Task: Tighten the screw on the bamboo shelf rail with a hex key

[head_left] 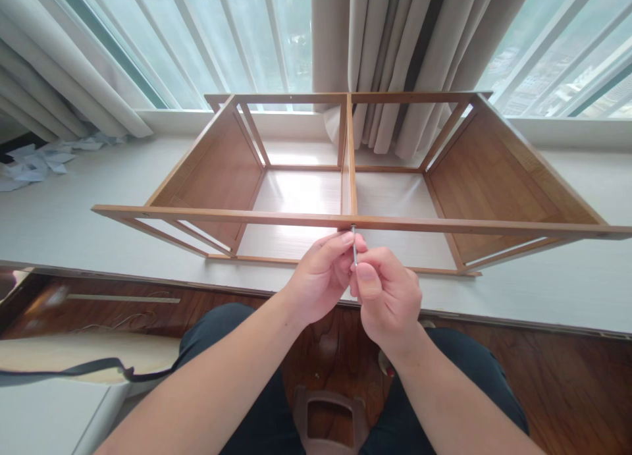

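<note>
Right hand [392, 294]: we pinch the rod [354, 249] by its lower end | left hand [320, 270]: we pinch its upper part | rod: top at front rail [276, 216] of frame [351, 159] | frame: on ledge [567, 270]

Window, barred [222, 47], was at left; second barred window [518, 53] was at right. Pale curtain [93, 53] hung at far left; grey-beige curtain, dark-striped [390, 53], hung between the windows. White paper scraps [37, 162] lay heaped on the white window ledge [567, 277], left end. Below was dark brown wooden floor [582, 376], bearing one pale narrow strip [123, 299] and thin string [133, 320]. Dark strap [99, 369] lay lower left.
</note>
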Tool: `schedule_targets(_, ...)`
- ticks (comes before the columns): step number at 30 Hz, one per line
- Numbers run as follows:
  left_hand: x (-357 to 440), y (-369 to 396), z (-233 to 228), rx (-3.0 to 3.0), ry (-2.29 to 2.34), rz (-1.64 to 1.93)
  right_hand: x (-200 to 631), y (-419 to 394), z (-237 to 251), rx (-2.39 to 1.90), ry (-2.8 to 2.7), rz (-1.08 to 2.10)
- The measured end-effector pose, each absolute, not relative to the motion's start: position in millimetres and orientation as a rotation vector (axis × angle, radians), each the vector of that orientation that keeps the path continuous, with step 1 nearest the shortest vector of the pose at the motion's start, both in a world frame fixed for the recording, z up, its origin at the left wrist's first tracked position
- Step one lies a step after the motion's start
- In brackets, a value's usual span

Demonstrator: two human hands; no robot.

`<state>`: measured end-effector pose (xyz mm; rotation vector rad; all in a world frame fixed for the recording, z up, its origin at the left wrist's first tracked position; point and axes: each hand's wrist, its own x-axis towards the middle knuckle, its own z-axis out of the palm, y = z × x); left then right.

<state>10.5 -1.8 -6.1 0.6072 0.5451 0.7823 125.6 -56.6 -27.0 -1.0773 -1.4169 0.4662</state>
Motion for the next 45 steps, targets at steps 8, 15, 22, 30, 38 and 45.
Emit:
schedule_targets(8, 10.8, -2.2, -5.5, 0.632, 0.494, 0.783, 125.0, -56.6, -28.1, -1.04, -1.407, 0.51)
schedule_targets(15, 10.2, -2.1, -4.8, 0.633, 0.504, 0.796, 124.5, -56.3, -29.1, -1.045, -1.41, 0.521)
schedule_targets(22, 9.3, -2.6, -7.3, 0.664, 0.503, 0.781, 123.0, -58.1, -28.0, -0.998, -1.356, 0.609)
schedule_targets(30, 9.0, -1.4, -10.7, 0.675, 0.492, 0.784, 123.2, -58.9, -30.8, -1.014, -1.338, 0.636)
schedule_targets(38, 9.0, -0.5, -11.5, 0.666, 0.46, 0.782, 122.8, -59.0, -30.1, -1.012, -1.326, 0.666)
schedule_targets(45, 8.7, -0.7, -9.8, 0.672, 0.447, 0.773, 117.8, -61.7, -32.3, -0.978, -1.219, 0.766)
